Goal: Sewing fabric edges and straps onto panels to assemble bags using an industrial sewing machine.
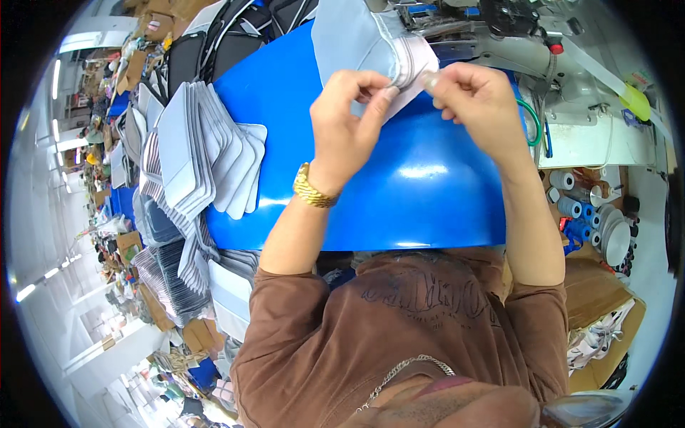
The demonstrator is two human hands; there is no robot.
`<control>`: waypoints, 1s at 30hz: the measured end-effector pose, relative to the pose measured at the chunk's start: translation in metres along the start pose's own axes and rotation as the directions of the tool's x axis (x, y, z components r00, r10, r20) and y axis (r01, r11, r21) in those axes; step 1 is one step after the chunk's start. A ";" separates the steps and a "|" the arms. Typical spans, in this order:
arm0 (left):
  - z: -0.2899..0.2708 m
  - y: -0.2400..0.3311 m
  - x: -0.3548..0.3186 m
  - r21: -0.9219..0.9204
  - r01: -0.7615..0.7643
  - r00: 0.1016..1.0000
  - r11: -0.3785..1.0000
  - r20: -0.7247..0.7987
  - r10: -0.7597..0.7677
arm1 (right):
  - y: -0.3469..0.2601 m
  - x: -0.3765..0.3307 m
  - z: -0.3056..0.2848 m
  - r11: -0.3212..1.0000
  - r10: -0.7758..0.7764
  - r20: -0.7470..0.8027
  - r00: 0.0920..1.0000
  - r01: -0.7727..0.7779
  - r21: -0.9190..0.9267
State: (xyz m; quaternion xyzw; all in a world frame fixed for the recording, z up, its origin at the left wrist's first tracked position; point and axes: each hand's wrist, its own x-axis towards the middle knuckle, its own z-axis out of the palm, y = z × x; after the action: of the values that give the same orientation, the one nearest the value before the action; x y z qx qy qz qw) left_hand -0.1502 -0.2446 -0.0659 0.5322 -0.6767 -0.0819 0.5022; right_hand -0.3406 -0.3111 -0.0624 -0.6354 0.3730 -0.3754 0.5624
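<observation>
A light grey fabric panel (pixel 347 44) with a pale, layered edge lies at the far side of the blue table, partly under the sewing machine (pixel 499 32). My left hand (pixel 347 118), with a gold watch at the wrist, pinches that edge between thumb and fingers. On the other side of the edge, my right hand (pixel 474 100) is closed, its thumb tip against the pale corner of the panel. The fingertips of both hands are a short way apart. What lies under my curled right fingers is hidden.
Stacks of grey panels (pixel 187 150) stand on the left of the blue tabletop (pixel 414 192). Black padded pieces (pixel 214 53) lie behind them. Thread spools (pixel 571 207) sit at the right, above an open cardboard box (pixel 606 299). A green tube (pixel 531 121) curves beside the machine.
</observation>
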 end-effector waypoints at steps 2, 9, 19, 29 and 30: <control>-0.007 0.008 0.007 -0.301 0.370 0.929 0.879 0.111 -0.353 | 0.005 0.000 0.002 0.997 -0.054 -0.010 0.998 0.054 -0.047; -0.016 0.024 0.022 -0.203 0.317 0.946 0.927 0.144 -0.292 | 0.014 0.012 0.010 0.956 -0.071 -0.035 0.997 0.058 -0.288; -0.002 0.032 0.015 0.499 -0.412 0.907 0.763 0.141 0.398 | 0.005 0.015 0.005 0.986 -0.069 -0.077 0.995 0.056 -0.159; -0.020 0.048 0.039 0.624 -0.672 0.738 0.400 0.511 0.441 | 0.019 0.005 0.033 0.970 0.166 0.117 0.979 -0.183 0.159; -0.017 0.052 0.036 0.612 -0.617 0.785 0.495 0.524 0.331 | 0.024 0.006 0.036 0.973 0.138 0.135 0.981 -0.160 0.166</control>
State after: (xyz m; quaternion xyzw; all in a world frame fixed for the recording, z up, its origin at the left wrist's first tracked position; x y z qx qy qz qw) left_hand -0.1677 -0.2442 -0.0033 0.4573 -0.8426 0.2623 0.1103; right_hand -0.3066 -0.3025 -0.0891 -0.5752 0.3495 -0.3239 0.6649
